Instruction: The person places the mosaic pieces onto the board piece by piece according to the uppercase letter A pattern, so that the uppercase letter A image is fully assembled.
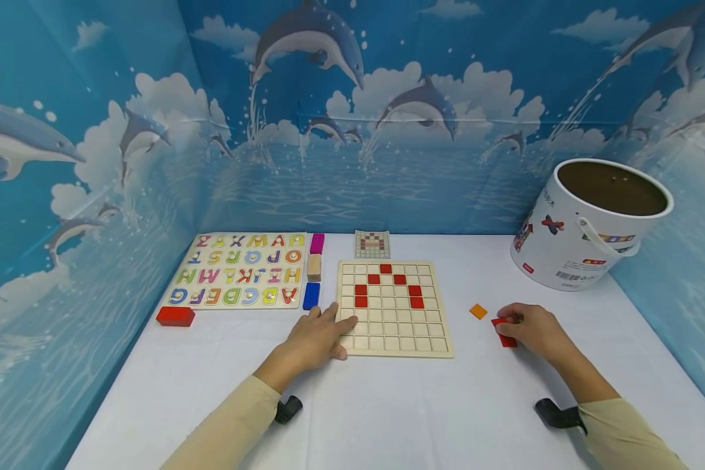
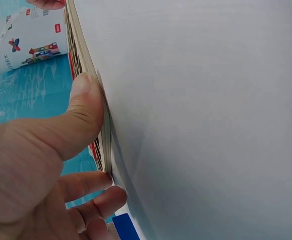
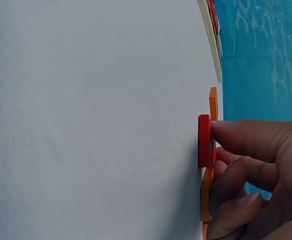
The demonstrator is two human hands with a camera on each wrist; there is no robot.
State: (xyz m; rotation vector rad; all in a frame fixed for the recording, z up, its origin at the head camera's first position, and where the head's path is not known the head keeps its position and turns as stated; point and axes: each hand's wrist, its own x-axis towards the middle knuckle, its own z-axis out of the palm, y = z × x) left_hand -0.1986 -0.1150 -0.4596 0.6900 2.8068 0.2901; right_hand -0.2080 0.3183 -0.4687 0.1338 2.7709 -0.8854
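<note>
The wooden grid board lies flat, with several red square tiles set in its cells in a peaked pattern. My left hand rests at the board's front left corner with fingers spread; in the left wrist view the thumb lies against the board's edge. Right of the board, my right hand pinches a red tile between thumb and fingers, low at the table. Another red tile shows beneath it. An orange tile lies just left of that hand.
A small pattern card lies behind the board. To the left are an alphabet puzzle board, a red block, and magenta, plain wood and blue blocks. A white bucket stands at the back right.
</note>
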